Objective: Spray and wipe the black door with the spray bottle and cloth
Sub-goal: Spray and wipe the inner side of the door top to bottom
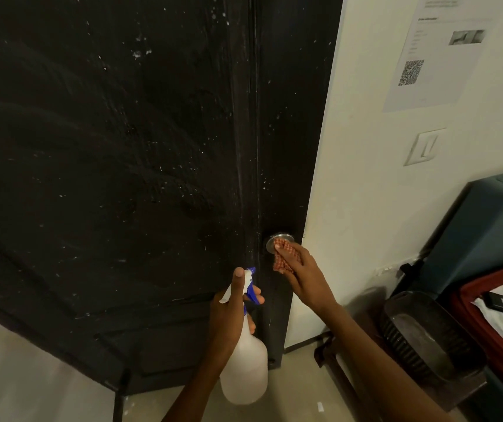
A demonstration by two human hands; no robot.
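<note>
A person's left hand (pixel 232 312) grips a white spray bottle (pixel 245 365) by its neck, nozzle toward the black door (pixel 107 147), while the right hand (pixel 303 274) presses a checked cloth (pixel 286 257) against the metal knob (pixel 279 239). A wall notice (pixel 438 50) bears a QR code, its text illegible.

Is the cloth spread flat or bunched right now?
Bunched. The checked cloth is crumpled in the right hand, pressed against the metal door knob, not spread on the door panel.
</note>
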